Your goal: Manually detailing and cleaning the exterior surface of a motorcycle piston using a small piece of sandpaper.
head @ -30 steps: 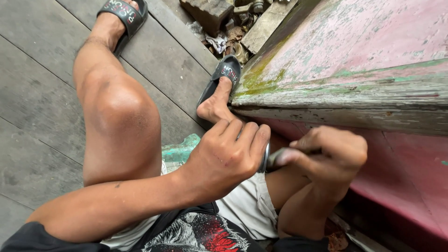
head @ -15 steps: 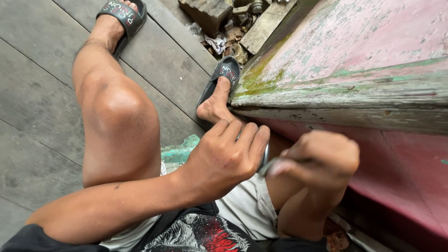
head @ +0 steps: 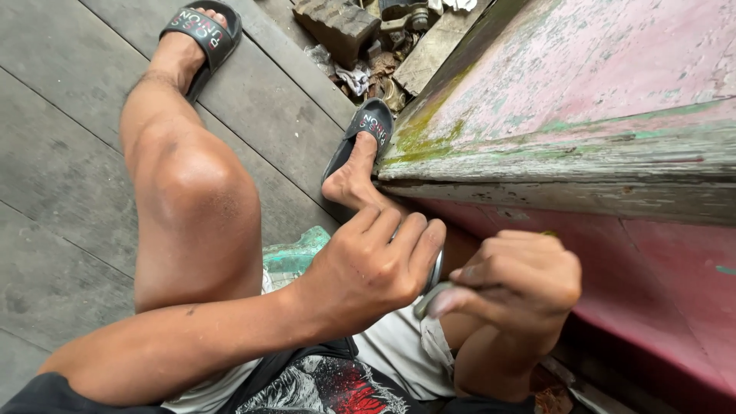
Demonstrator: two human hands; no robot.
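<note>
**Hands work a small metal tool under a weathered pink hull**

From my remote view, the left hand curls over a thin metal ring, fingers pressed together on it. At its three o'clock, the right hand pinches a grey metal tool tight. I'd judge steady, short strokes best, bracing against the peeling plank edge at twelve o'clock.

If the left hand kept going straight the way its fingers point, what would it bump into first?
The left hand points its fingers up and right, toward the underside of the weathered wooden plank with peeling pink and green paint. That edge looks like the first thing in line, just past the person's foot, though depth is hard to judge.
</note>
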